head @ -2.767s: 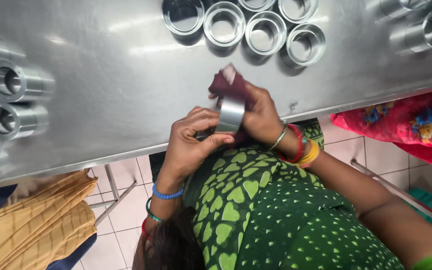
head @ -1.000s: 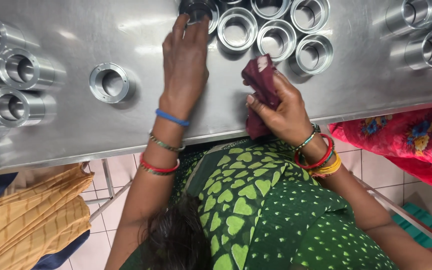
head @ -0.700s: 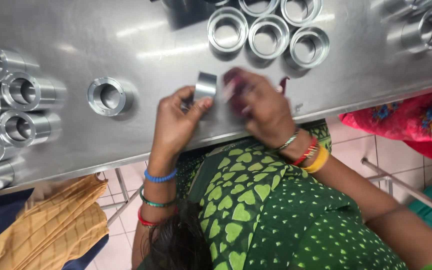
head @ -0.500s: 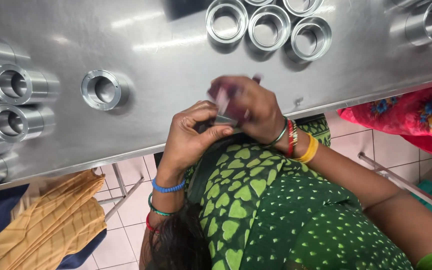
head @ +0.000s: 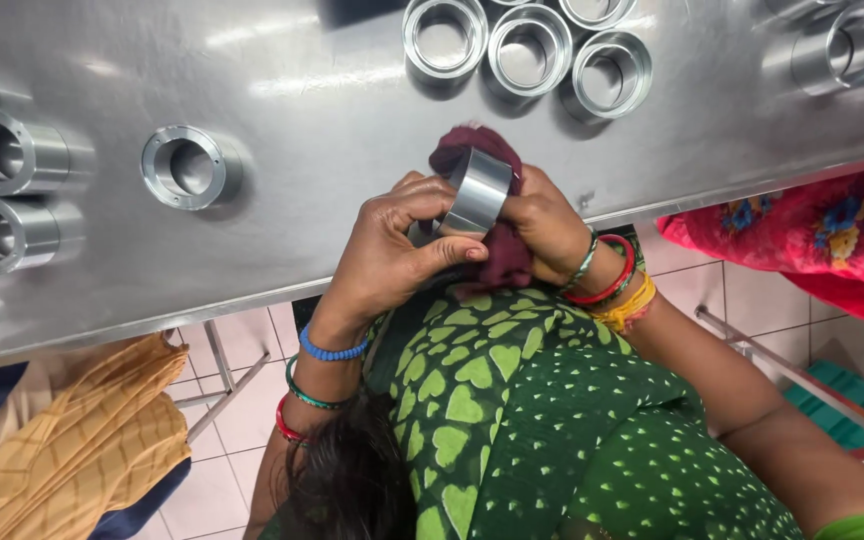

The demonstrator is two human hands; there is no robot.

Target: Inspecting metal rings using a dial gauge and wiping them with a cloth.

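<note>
My left hand (head: 392,255) grips a short shiny metal ring (head: 474,192) just over the near edge of the steel table (head: 332,110). My right hand (head: 550,228) holds a dark maroon cloth (head: 497,255) bunched against and inside the ring. Both hands meet in front of my green patterned clothing. Bangles sit on both wrists.
Three similar rings (head: 527,48) stand in a group at the table's far middle. One flanged ring (head: 190,167) stands alone to the left. Longer metal sleeves (head: 7,185) line the left edge and more (head: 847,45) sit far right. Orange cloth (head: 72,440) and red floral fabric (head: 802,235) lie below the table.
My left hand reached to the group of rings, took one and drew it back to the table edge. My right hand brought the maroon cloth onto it.
</note>
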